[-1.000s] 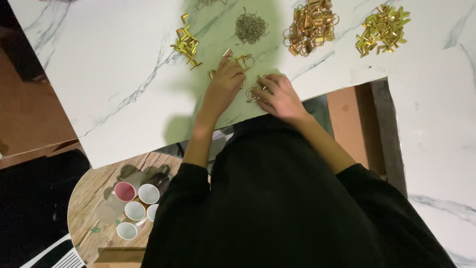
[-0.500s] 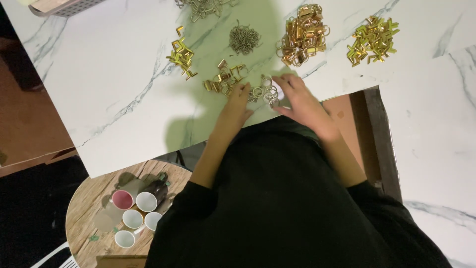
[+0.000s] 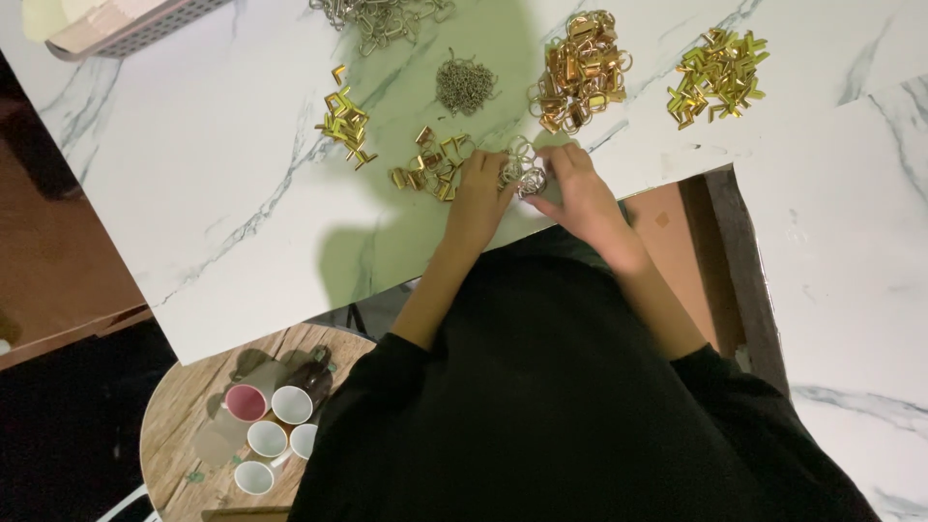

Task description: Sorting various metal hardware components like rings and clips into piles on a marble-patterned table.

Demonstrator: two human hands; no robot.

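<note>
A small cluster of silver wire rings [image 3: 522, 166] lies on the white marble-patterned bench [image 3: 193, 193] near its front edge, and both hands meet over it. The right hand [image 3: 572, 193] pinches a small shiny silver piece [image 3: 534, 186] between thumb and forefinger, so its grip is closed on that piece. The left hand [image 3: 480, 198] rests with its fingertips on the rings just beside it; whether those fingers are closed on anything cannot be told, since they curl over the pile.

Compared with the view 1 second ago, the hands sit nearer the middle of the row of parts, and the silver piece now shows bright between the right fingers, where earlier both hands lay lower among the gold pieces. Judging from this, the person has picked 1 part out and is working it against the rings.

Just left of the left hand lies a scatter of small gold angled clips [image 3: 425, 166], and further left a second heap of gold angle brackets [image 3: 344, 124]. Beyond the hands sit a mound of fine grey-green hooks [image 3: 466, 85], a pile of gold clasps with rings [image 3: 580, 70] and a heap of bright yellow-gold clips [image 3: 717, 75]. Below the bench, a round wooden stool [image 3: 174, 425] carries several small white cups [image 3: 275, 430] and 1 pink cup [image 3: 245, 402].
</note>
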